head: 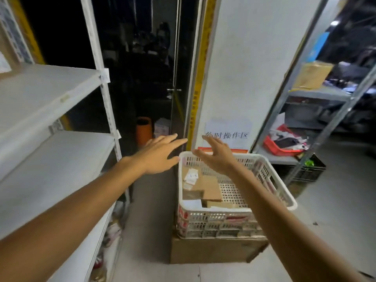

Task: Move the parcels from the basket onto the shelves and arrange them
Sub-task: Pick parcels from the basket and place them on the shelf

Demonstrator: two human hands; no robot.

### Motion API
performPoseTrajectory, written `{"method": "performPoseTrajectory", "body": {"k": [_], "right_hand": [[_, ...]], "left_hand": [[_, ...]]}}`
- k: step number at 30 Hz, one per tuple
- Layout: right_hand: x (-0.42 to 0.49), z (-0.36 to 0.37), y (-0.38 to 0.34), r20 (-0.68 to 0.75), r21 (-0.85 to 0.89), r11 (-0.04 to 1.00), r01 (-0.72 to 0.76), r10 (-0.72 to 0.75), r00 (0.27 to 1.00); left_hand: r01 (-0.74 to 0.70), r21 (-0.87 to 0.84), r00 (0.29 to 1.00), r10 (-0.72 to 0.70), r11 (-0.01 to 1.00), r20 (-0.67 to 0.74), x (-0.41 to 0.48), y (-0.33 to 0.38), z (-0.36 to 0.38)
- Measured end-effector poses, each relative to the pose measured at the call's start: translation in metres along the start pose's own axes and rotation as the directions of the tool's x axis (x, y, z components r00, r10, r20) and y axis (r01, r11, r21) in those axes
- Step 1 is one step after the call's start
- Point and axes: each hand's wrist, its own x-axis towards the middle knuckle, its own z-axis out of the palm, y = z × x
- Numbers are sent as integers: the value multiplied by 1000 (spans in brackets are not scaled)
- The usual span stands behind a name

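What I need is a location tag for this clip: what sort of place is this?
Most likely a parcel depot or stockroom. White metal shelves stand at the left, a white perforated basket holds cardboard parcels, and a printed paper sign is stuck to the wall behind.

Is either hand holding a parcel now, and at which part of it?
Nothing is held. The left hand and the right hand are both open and spread, near the white basket; the parcels lie inside it, untouched.
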Motion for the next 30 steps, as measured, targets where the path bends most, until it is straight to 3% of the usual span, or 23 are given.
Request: {"method": "performPoseTrajectory", "body": {"k": [7, 10, 19, 23, 30], "right_hand": [[30, -15, 111, 40, 104, 991, -84, 80, 996], [37, -10, 155, 90, 144, 981, -129, 116, 989], [65, 29, 240, 242, 157, 948, -277, 235, 942], [84, 53, 263, 327, 141, 922, -361, 300, 896], [121, 91, 296, 443, 31, 879, -477, 415, 795]], "left_hand": [[36, -83, 987, -22, 996, 161, 114, 37, 59], [4, -163, 986, 24, 987, 164, 145, 44, 92], [28, -269, 952, 57, 963, 302, 212, 25, 174], [35, -325, 931, 88, 945, 355, 242, 11, 208], [193, -418, 885, 26, 887, 464, 279, -21, 274]]}}
